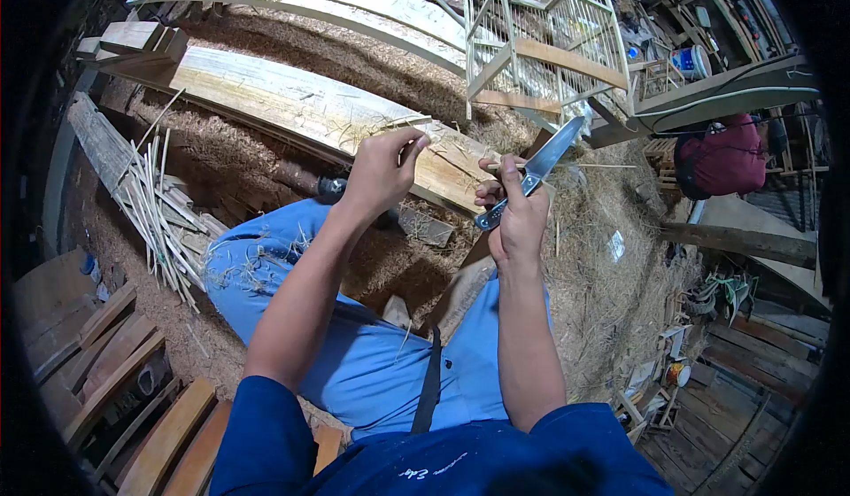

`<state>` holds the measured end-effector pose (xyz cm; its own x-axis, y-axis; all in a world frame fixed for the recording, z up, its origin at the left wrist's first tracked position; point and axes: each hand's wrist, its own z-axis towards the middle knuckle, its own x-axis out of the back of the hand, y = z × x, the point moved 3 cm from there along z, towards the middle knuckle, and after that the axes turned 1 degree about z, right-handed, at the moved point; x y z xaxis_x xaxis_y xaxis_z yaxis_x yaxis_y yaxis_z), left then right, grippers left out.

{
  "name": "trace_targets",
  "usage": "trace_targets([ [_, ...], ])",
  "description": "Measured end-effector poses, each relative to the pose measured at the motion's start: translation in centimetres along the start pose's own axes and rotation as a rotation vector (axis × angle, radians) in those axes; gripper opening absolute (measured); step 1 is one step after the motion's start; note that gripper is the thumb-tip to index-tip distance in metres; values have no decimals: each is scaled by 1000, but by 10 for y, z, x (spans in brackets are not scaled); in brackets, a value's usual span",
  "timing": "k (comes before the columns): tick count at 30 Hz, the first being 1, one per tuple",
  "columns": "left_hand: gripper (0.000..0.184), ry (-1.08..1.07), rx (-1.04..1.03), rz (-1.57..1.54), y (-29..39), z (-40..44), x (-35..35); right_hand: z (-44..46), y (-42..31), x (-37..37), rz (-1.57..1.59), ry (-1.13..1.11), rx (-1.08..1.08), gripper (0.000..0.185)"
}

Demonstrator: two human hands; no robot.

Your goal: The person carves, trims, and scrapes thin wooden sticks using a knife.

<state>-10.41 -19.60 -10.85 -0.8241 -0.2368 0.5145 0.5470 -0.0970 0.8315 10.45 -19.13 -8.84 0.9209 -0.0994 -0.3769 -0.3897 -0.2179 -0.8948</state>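
Nearest camera: blue shirt. Knife beside right end of plank, gripped in right hand, thin strip alongside; left hand curled, contents undeterminable. Seemingly trimming strip; calls for steady knife.

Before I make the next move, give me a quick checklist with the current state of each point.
1. Knife gripped by its handle in the right hand: ok.
2. Blade pointing away from the left hand: ok, it points up and to the right.
3. Left hand holding a strip: cannot tell; it is curled.
4. Plank free of shavings: not ok, some lie on it.
5. Thin strips bundled beside the left knee: ok.
6. Blade tip clear of the slatted frame: cannot tell.
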Motion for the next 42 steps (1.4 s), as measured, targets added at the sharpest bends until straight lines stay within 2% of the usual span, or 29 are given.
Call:
trace_targets([
  [4,14,59,-61,52,-17,5,5,-3,-1,0,-47,-32,-2,27],
  [7,13,59,59,85,-33,8,7,-4,4,7,-132,-42,6,26],
  [9,12,112,58,156,-42,10,6,-6,4,12,-342,-122,19,24],
  [11,11,139,15,187,-50,10,4,-8,4,16,-357,-123,-8,22],
  [13,11,164,-32,218,-53,10,2,-11,-1,19,-617,-111,-65,24],
  [15,10,205,-56,238,-57,9,1,-6,3,33,-664,-131,5,30],
  [17,12,179,-43,271,-65,8,-1,-4,-1,36,-958,-190,431,35],
  [18,14,155,-25,298,-67,8,-1,-12,-20,24,-1002,-146,312,31],
  [21,13,155,8,284,-72,7,0,-7,-11,33,-827,-133,344,25],
  [22,13,157,4,288,-72,9,1,-7,-15,37,-959,-140,270,23],
  [23,13,193,-7,286,-71,9,2,-6,-13,39,-955,-140,274,23],
  [25,13,228,-23,284,-67,12,5,-5,-7,45,-800,-119,404,20],
  [29,22,278,31,199,-51,17,16,0,-1,58,-835,-86,381,15],
  [31,28,225,187,-194,-52,19,17,0,-1,57,-812,-87,401,13],
  [33,35,143,202,-302,-46,23,21,-1,-2,56,-816,-95,394,14],
  [35,37,110,254,-630,-34,21,22,-1,-2,56,-822,-104,386,15],
  [37,37,102,268,-684,-31,21,22,0,1,56,-824,-131,392,16],
  [42,24,176,339,-768,-47,23,26,1,4,56,-804,-147,297,17],
])
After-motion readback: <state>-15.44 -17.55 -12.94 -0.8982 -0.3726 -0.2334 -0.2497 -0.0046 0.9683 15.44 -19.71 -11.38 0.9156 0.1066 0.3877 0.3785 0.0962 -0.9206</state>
